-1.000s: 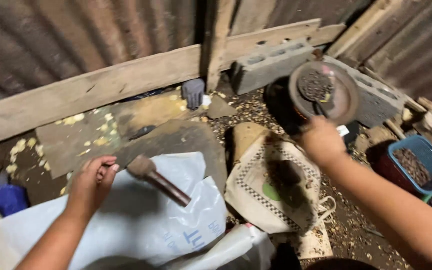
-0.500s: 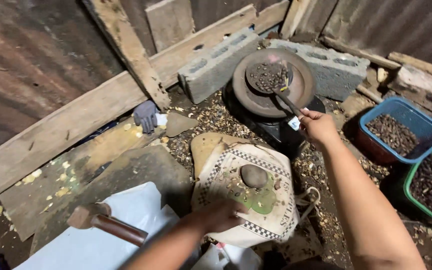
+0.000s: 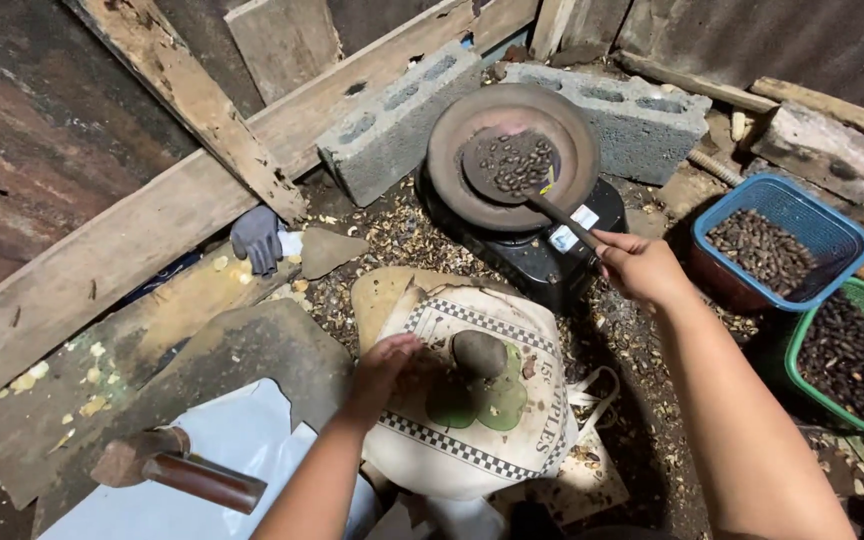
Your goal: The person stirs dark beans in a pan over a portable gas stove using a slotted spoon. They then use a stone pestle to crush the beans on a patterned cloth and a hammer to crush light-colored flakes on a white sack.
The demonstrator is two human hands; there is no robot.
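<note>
right hand (image 3: pixel 642 268) closed around the dark handle of a flat metal scoop (image 3: pixel 509 163) loaded with brown seeds, held over the round rusty pan (image 3: pixel 562 120) on the black stove (image 3: pixel 592 225) just beyond the grip. left hand (image 3: pixel 384 368) rests loose and empty on the printed cloth sack (image 3: pixel 472 440), fingertips beside a grey stone (image 3: pixel 479 353). looks mid-roast: blue basket (image 3: pixel 832 225) and green basket (image 3: pixel 802 360) right of the grip both hold seeds.

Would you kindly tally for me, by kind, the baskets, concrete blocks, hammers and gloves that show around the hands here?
Baskets: 2, the blue basket and the green basket
Concrete blocks: 2, the left block and the right block
Hammers: 1, the hammer
Gloves: 1, the grey glove
Total: 6
</note>
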